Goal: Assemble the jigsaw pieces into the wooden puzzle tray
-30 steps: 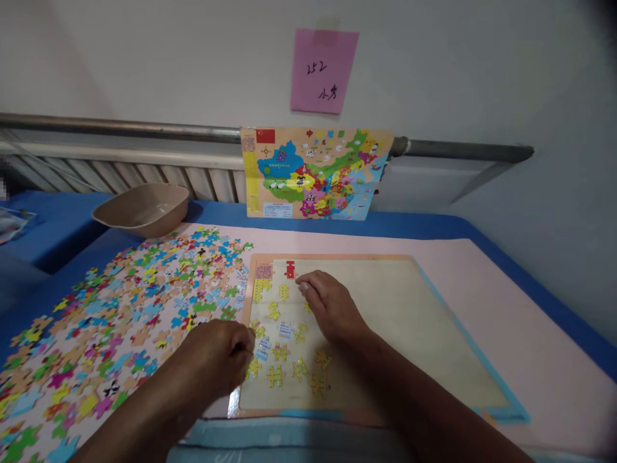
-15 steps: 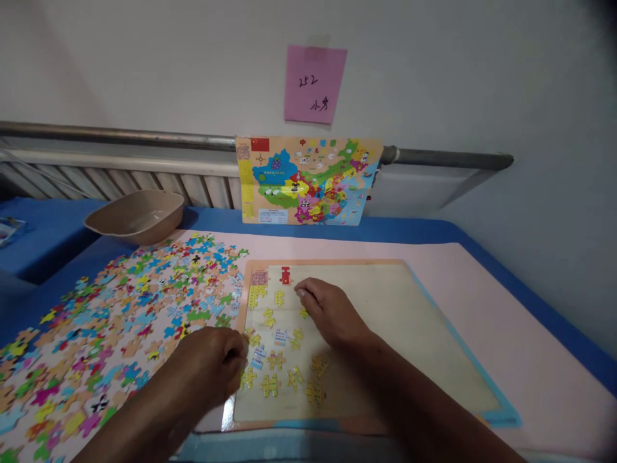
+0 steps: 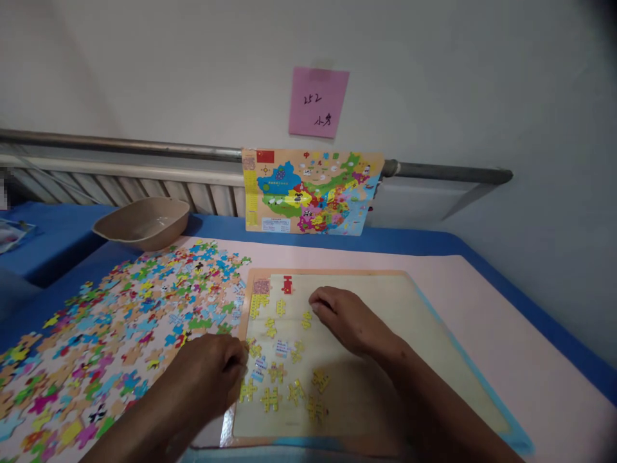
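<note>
My left hand [image 3: 214, 366] is closed in a loose fist at the left border of the puzzle board [image 3: 376, 392]. Its fingertips are beside a yellow puzzle piece [image 3: 254, 348]; whatever they may hold is hidden. Over the board's upper middle, my right hand [image 3: 349, 318] has its thumb and fingers curled together, and I cannot see anything in them. A yellow piece [image 3: 306, 320] lies just left of it. Red joined pieces [image 3: 288, 285] rest near the board's top left, beside pink-lettered pieces [image 3: 261, 287]. Several yellow pieces and a few white-blue lettered pieces [image 3: 281, 348] are scattered on the left half.
Left of the board spreads a large heap of colourful puzzle pieces [image 3: 159, 308]. Behind it stands a beige basin [image 3: 144, 225]. A printed map picture [image 3: 313, 193] leans on the metal rail [image 3: 448, 173], below a pink note [image 3: 318, 103] on the wall.
My right hand has moved right, away from the yellow piece it partly covered, which now shows in full. My left hand stays by the board's left border. The whole view has shifted slightly.
</note>
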The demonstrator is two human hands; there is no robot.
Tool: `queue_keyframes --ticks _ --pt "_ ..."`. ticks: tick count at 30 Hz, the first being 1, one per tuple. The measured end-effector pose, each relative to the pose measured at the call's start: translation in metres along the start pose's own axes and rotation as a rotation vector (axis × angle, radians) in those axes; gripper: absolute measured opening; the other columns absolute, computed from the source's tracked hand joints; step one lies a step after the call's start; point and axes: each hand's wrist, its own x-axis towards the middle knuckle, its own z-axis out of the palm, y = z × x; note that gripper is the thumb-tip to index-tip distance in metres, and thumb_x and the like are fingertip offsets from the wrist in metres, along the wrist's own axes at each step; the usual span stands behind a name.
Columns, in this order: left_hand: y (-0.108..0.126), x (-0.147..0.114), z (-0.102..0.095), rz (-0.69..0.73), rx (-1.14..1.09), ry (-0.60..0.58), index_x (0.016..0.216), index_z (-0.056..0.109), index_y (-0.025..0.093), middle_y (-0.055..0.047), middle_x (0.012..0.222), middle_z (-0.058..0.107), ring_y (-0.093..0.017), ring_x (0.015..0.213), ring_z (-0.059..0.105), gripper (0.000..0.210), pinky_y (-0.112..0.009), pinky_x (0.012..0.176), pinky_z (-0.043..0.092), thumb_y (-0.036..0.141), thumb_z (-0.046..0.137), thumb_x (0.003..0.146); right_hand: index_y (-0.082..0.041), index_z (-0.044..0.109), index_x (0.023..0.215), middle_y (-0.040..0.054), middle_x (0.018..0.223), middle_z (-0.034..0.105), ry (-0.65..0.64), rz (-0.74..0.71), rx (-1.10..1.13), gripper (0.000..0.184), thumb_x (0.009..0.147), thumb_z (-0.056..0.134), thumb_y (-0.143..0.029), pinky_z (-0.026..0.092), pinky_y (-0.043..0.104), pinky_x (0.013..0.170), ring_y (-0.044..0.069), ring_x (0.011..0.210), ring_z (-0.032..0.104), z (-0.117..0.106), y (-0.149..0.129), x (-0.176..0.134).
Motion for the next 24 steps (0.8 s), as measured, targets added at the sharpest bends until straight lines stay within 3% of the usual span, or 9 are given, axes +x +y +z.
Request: queue_keyframes --ticks 5,11,14,18,24 --pt "-0.005 0.002 -0.002 -0.043 -0.032 0.046 0.075 0.069 0.022 0.001 0.08 0.071 -0.017 0.078 0.062 0.019 -0.028 0.069 0.034 0.011 0.056 0.081 -0.02 0.065 0.095 0.0039 0.099 0.068 -0.053 0.013 -0.053 0.013 0.099 0.053 -0.019 0.037 0.029 0.077 0.018 0.088 0.058 -0.001 -0.009 -0.001" --pt "-0.007 0.004 -0.004 -0.06 0.029 0.107 0.075 0.069 0.022 0.0 0.079 0.07 -0.018 0.076 0.061 0.02 -0.031 0.067 0.031 0.012 0.054 0.083 -0.019 0.06 0.081 0.0002 0.087 0.065 -0.206 0.013 -0.1 0.011 0.092 0.058 -0.017 0.029 0.028 0.067 0.014 0.075 0.053 -0.006 -0.03 -0.004" --pt "-0.006 0.004 -0.005 -0.062 0.016 0.093 0.073 0.068 0.022 -0.001 0.076 0.07 -0.018 0.074 0.06 0.019 -0.031 0.066 0.03 0.012 0.054 0.081 -0.02 0.063 0.088 -0.0001 0.087 0.066 -0.272 0.047 -0.125 0.006 0.09 0.067 -0.024 0.027 0.029 0.066 0.014 0.074 0.052 -0.002 -0.037 -0.005" --pt "-0.005 0.003 -0.006 -0.057 0.015 0.084 0.075 0.068 0.021 -0.001 0.078 0.071 -0.018 0.075 0.061 0.016 -0.032 0.066 0.03 0.014 0.055 0.082 -0.021 0.066 0.101 0.0009 0.092 0.068 -0.321 0.035 -0.102 0.023 0.089 0.075 -0.037 0.028 0.028 0.068 0.016 0.078 0.054 0.004 -0.044 -0.006" --pt "-0.006 0.004 -0.007 -0.077 0.015 0.079 0.073 0.066 0.021 -0.002 0.079 0.07 -0.018 0.075 0.06 0.015 -0.032 0.066 0.029 0.016 0.055 0.083 -0.021 0.065 0.101 0.0019 0.098 0.069 -0.331 0.011 -0.153 0.018 0.088 0.073 -0.032 0.029 0.029 0.069 0.018 0.083 0.055 0.006 -0.046 -0.006"
